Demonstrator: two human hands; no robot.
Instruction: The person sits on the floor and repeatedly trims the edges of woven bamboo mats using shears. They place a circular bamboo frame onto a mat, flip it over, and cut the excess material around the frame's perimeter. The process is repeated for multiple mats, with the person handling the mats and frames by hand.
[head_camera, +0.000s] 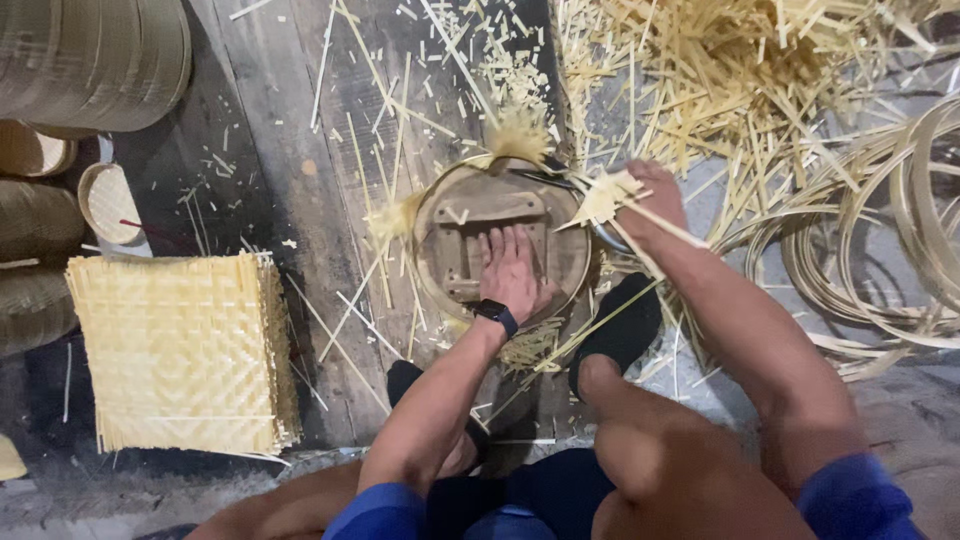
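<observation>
Here the left hand (512, 272) presses flat on a round wooden mould (500, 240).

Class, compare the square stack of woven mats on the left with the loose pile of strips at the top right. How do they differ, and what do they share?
The stack of woven mats is neat and square-edged; the pile of strips is a scattered, shapeless heap. In the mats the strips are interlaced in a pattern; in the pile they lie loose, pointing every way. The stack sits apart from the hands; the pile lies just beyond the right hand. Both are pale yellow and rest on the floor.
</observation>
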